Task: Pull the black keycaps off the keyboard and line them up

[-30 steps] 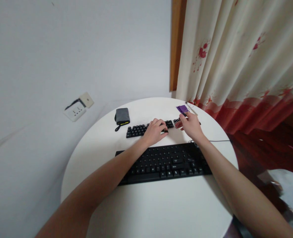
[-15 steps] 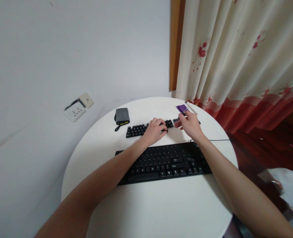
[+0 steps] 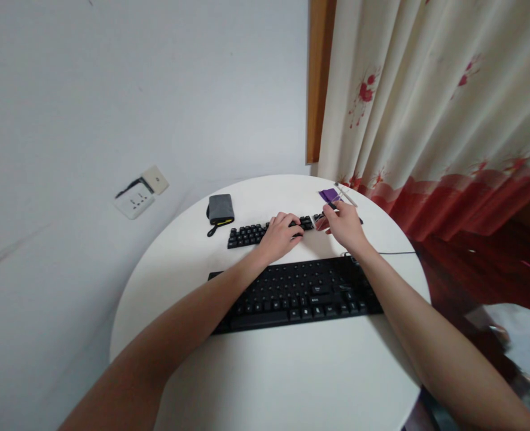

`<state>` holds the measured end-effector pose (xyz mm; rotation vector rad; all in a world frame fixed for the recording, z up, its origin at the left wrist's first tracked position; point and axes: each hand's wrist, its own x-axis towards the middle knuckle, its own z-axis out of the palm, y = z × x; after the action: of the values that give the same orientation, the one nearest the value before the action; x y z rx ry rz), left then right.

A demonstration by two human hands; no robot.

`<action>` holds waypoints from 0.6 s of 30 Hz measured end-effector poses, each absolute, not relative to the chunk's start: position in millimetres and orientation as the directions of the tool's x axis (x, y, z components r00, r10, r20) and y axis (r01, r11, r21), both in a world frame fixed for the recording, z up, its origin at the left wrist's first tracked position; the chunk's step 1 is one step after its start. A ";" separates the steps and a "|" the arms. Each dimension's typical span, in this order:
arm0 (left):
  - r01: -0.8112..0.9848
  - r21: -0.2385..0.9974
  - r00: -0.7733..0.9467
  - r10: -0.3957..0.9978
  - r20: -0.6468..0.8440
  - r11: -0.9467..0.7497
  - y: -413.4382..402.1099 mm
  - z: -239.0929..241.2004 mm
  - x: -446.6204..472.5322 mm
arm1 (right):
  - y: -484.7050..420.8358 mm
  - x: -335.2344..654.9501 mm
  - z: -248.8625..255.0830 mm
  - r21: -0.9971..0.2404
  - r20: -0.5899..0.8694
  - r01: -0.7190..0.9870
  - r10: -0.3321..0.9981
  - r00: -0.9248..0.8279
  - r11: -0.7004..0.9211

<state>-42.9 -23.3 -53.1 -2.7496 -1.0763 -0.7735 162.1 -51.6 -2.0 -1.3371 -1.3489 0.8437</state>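
A full black keyboard lies across the middle of the round white table. Behind it lies a narrow strip of black keys. My left hand rests on the strip's right part, its fingers curled down onto the keys. My right hand is just right of it at the strip's end, with its fingers pinched together. A thin black object sticks out above those fingers; what it is I cannot make out.
A grey pouch with a black cord sits at the table's back left. A purple piece and a white stick lie behind my right hand. A cable runs off right. A curtain hangs close; a wall socket is at left.
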 end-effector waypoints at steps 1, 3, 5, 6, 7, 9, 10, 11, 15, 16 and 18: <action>0.655 0.101 0.624 0.612 0.487 -0.749 -23.3 -52.9 -42.6 | -51.7 162.0 -1.9 -0.954 0.180 0.264 0.975 0.130 0.141; 0.653 0.113 0.619 0.614 0.490 -0.749 -24.2 -51.8 -41.7 | -51.6 161.9 -1.8 -0.956 0.180 0.257 0.975 0.132 0.142; 0.656 0.124 0.609 0.619 0.496 -0.745 -25.9 -50.7 -40.7 | -51.4 161.8 -1.8 -0.958 0.178 0.252 0.975 0.135 0.140; 0.657 0.126 0.606 0.620 0.498 -0.743 -26.7 -50.3 -40.3 | -51.3 161.7 -1.7 -0.958 0.177 0.252 0.975 0.136 0.139; 0.657 0.126 0.607 0.621 0.497 -0.743 -27.4 -50.1 -40.0 | -51.3 161.7 -1.6 -0.958 0.175 0.252 0.975 0.138 0.136; 0.650 0.126 0.619 0.618 0.485 -0.750 -28.2 -50.2 -40.1 | -51.7 161.7 -1.0 -0.958 0.166 0.256 0.976 0.139 0.127; 0.645 0.129 0.625 0.617 0.478 -0.754 -28.3 -50.4 -40.4 | -52.0 161.8 -0.7 -0.959 0.162 0.257 0.977 0.139 0.123; 0.641 0.133 0.630 0.617 0.472 -0.756 -28.1 -50.7 -40.8 | -52.3 161.8 -0.4 -0.959 0.161 0.257 0.977 0.137 0.122; 0.642 0.152 0.626 0.628 0.462 -0.751 -26.4 -51.6 -42.4 | -53.7 161.6 1.1 -0.959 0.174 0.249 0.976 0.132 0.137; 0.642 0.155 0.626 0.630 0.460 -0.751 -26.0 -51.7 -42.6 | -54.0 161.4 1.6 -0.959 0.176 0.246 0.976 0.132 0.140; 0.642 0.159 0.626 0.632 0.457 -0.750 -25.5 -51.9 -42.7 | -54.5 161.1 2.7 -0.960 0.175 0.245 0.975 0.135 0.138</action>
<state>-42.7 -25.5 -51.9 -2.8150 -1.1024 -0.7798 161.1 -54.5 2.7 -1.3271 -1.3295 0.8556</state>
